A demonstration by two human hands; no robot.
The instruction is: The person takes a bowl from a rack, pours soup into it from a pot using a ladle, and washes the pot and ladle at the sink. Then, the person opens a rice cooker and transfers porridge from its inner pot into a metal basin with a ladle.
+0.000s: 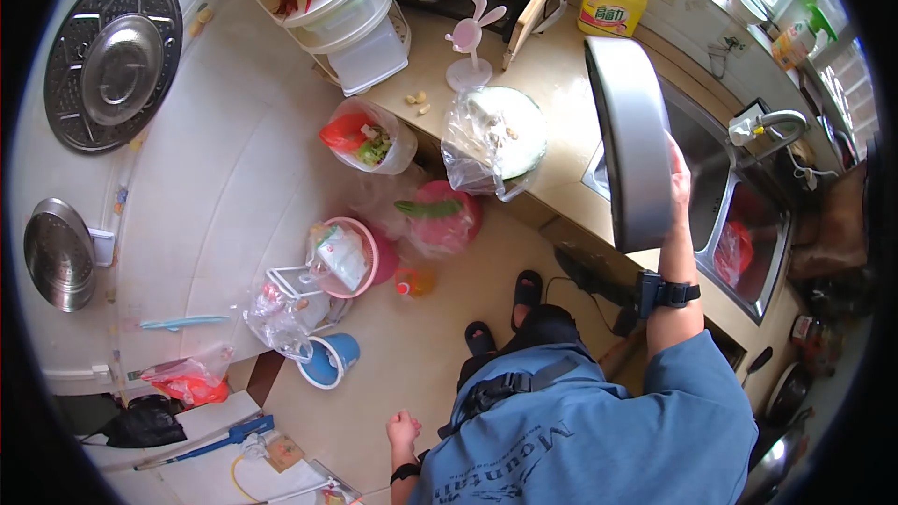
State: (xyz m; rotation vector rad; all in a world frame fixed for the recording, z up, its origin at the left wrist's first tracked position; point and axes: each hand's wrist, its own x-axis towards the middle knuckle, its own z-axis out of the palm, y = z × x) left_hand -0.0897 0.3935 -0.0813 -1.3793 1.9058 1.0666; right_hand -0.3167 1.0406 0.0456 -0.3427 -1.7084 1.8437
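My right hand [680,173] grips a large grey pan [639,145] by its far side, and the thumb and part of the fingers are hidden behind it. The pan is stood on edge in the air, its dark rim facing left, between the worktop and the metal sink [716,122]. My left hand [403,430] hangs low beside my body, fingers curled, with nothing seen in it. On the worktop left of the pan lies a cut pale-green melon [519,136], partly covered by a clear plastic bag [468,145].
A yellow detergent jug [613,2] and a pink fan [470,37] stand at the back. The faucet [772,123] juts over the sink, where a red bag [732,251] lies. Bins, a pink bucket [379,257] and a blue bucket [329,361] crowd the floor at left.
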